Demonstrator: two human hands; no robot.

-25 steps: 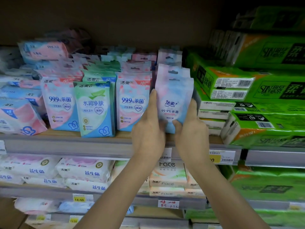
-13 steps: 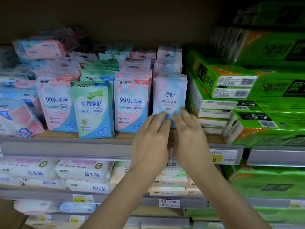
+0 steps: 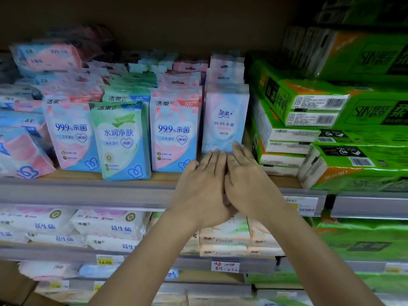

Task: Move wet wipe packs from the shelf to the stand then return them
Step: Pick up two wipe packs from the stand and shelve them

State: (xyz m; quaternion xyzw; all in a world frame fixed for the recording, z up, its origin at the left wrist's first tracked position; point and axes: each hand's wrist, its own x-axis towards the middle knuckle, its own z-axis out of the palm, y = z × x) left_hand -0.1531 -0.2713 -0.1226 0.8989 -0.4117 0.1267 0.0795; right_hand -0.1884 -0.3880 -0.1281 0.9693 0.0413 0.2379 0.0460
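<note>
Now your flat hands square the pack point(image 3: 224, 120) on the shelf point(image 3: 88, 191).
Your left hand point(image 3: 203, 186) and right hand point(image 3: 249, 180) lie side by side, fingers straight and close, gripping nothing, with the tips touching the pack's lower edge. It stands upright at the front of its row, between a pink pack point(image 3: 174, 133) and green tissue bundles point(image 3: 309, 107), likely so it faces out neatly.

We read "99.9% 杀菌" on the centre pale pack point(image 3: 224, 120) and "水润净肤" on the green pack point(image 3: 120, 140). Lower, we see "14.00" on a yellow price tag point(image 3: 105, 261) and "Face" on tissue packs point(image 3: 224, 240).
</note>
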